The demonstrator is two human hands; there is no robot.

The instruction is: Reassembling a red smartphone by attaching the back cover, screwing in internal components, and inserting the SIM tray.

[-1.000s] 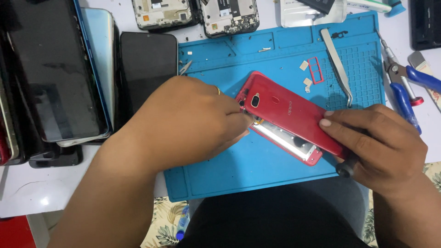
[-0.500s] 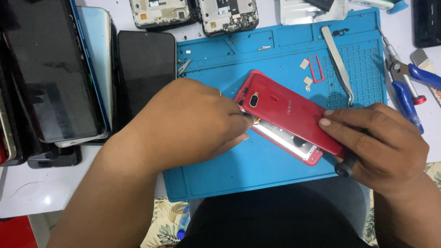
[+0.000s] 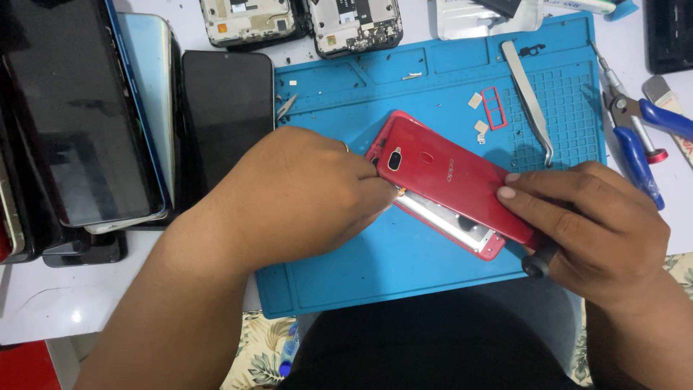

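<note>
Red smartphone (image 3: pixel 451 180) lies face down, diagonal, on the blue repair mat (image 3: pixel 375 267); its back cover is lifted along the near edge, silver frame showing. My left hand (image 3: pixel 296 195) pinches at the camera-end corner, fingers closed there. My right hand (image 3: pixel 588 220) presses the cover's other end, gripping a black-handled tool (image 3: pixel 540 264). Tweezers (image 3: pixel 530 97) just beyond.

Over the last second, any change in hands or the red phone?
No visible change. The left hand is still at the camera end of the red phone, whose back cover stays lifted along the near edge; the right hand still presses its other end on the blue mat.
</note>
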